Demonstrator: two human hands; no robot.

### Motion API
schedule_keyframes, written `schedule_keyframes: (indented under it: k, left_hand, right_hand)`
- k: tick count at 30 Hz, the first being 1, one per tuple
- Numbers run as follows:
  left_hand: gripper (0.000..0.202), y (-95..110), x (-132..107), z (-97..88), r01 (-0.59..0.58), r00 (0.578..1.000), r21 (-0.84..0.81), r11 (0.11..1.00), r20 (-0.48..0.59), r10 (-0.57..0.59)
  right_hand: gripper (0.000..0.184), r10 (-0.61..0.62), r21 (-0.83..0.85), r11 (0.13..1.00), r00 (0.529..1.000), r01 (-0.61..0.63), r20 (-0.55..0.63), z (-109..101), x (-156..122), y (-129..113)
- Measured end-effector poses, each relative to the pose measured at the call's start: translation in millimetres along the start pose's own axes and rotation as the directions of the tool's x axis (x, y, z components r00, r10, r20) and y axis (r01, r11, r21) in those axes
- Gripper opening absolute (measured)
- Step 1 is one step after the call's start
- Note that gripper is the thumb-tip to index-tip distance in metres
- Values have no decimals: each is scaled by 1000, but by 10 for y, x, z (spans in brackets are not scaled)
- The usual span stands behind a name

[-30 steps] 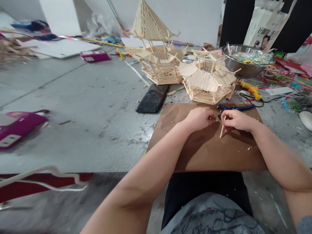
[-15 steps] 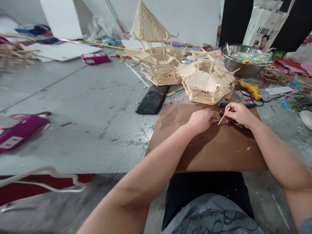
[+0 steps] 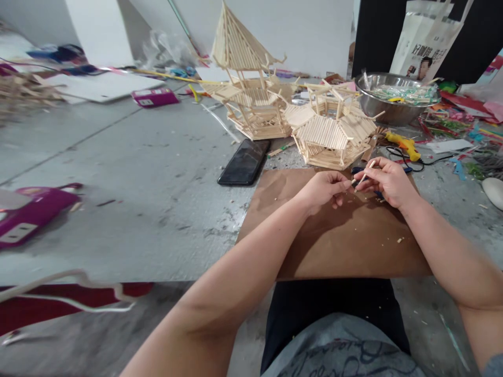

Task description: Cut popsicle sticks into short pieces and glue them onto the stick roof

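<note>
Above the brown board, my right hand (image 3: 392, 183) pinches a thin wooden stick (image 3: 367, 172), which tilts up to the right. My left hand (image 3: 325, 189) faces it with thumb and forefinger pressed together; a short pale bit of wooden stick (image 3: 354, 181) shows at their tips. The two hands nearly meet, and whether the wooden pieces touch I cannot tell. Partly hidden behind my right hand lies a dark blue-handled tool (image 3: 406, 169). Just beyond stands a low pavilion model (image 3: 334, 133) built of wooden sticks.
A taller stick pavilion (image 3: 251, 94) with a pointed roof stands behind. Left of the brown board (image 3: 306, 262) lies a black phone (image 3: 244, 163). Toward the right are a yellow glue gun (image 3: 404, 145), a metal bowl (image 3: 387, 112) and coloured scraps. Purple power strips (image 3: 35, 212) rest on the left.
Both hands have risen slightly. My left hand has turned so that its fingers show, and the stick in my right hand has come closer to the left fingertips.
</note>
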State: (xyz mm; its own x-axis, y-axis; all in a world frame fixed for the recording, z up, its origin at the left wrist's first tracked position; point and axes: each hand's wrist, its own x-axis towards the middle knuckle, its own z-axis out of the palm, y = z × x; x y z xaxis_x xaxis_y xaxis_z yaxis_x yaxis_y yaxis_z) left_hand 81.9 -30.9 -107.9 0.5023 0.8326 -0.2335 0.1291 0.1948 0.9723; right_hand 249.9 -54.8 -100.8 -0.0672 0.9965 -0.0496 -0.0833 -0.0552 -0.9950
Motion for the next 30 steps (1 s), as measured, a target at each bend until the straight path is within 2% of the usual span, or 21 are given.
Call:
schedule_keyframes:
  k: [10, 15, 21, 25, 30]
  left_hand:
    - [16, 12, -14, -1, 39, 998, -156, 987, 48, -32]
    - [16, 15, -7, -11, 29, 999, -259, 966, 47, -18]
    - [14, 16, -12, -10, 27, 998, -278, 960, 62, -10]
    - [15, 16, -16, -3, 42, 998, -275, 961, 62, -26]
    - [11, 5, -11, -22, 68, 992, -292, 954, 119, -35]
  right_hand:
    - [34, -23, 96, 995, 999, 20, 32, 6, 20, 20]
    - [36, -59, 127, 990, 998, 58, 6, 16, 13, 27]
    - [29, -18, -1, 1000, 997, 18, 71, 25, 24, 75]
    - [29, -9, -53, 999, 999, 11, 45, 54, 26, 95]
    - [31, 4, -91, 996, 999, 0, 40, 65, 12, 61]
